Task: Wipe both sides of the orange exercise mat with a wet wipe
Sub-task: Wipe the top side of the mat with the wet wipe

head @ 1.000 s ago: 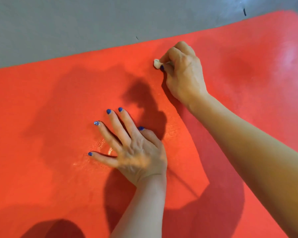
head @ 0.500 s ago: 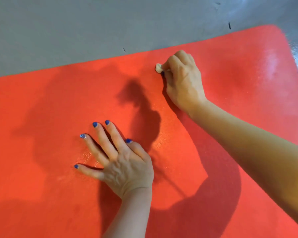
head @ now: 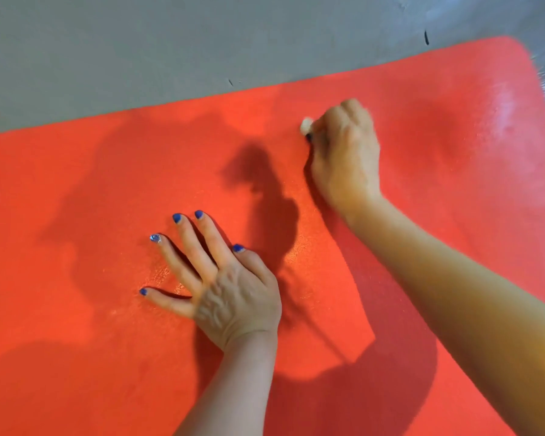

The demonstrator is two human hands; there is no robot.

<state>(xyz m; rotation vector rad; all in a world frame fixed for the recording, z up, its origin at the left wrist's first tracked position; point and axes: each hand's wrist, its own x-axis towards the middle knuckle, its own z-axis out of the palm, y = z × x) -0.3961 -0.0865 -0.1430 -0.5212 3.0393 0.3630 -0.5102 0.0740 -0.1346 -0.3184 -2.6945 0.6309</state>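
Observation:
The orange exercise mat (head: 92,215) lies flat on the floor and fills most of the view. My left hand (head: 224,284) rests palm down on its middle, fingers spread and straight. My right hand (head: 343,152) is curled into a fist near the mat's far edge and grips a small balled-up white wet wipe (head: 306,125), which presses on the mat. Only a bit of the wipe shows past the fingers. Wet, shiny patches glisten on the mat around my left hand.
Grey floor (head: 170,42) runs beyond the mat's far edge, with a few small dark specks (head: 426,37). The mat's rounded far right corner (head: 516,45) is in view, with shiny floor to its right.
The view has shifted, so the mat's far right corner shows more. My right hand with the wipe moved slightly right along the far edge. My left hand stays flat on the mat.

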